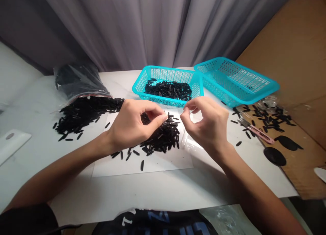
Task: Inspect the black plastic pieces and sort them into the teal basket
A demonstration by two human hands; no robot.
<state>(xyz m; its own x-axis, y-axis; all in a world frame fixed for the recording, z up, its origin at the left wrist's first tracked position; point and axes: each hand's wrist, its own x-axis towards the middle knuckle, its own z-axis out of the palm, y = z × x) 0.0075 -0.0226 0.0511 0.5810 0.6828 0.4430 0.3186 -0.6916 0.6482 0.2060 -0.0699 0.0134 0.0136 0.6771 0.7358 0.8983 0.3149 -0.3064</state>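
Note:
My left hand (136, 122) is raised over a pile of small black elongated pieces (163, 139), its thumb and index finger pressed together. To its right, my right hand (207, 121) also makes a pinch, a short gap from the left fingertips. What either pinch holds, if anything, is too small to make out. The pile lies on a white sheet (152, 168), and my left hand hides part of it. Just beyond the hands stands a turquoise plastic basket (137, 87) with more black pieces inside.
A second turquoise basket (254, 95) stands at the back right. Pink-handled scissors (262, 134), loose black pieces and black oval pads (275, 156) lie at the right. On the left, a plastic bag (78, 80) spills black pieces (84, 116). A grey curtain (127, 31) hangs behind.

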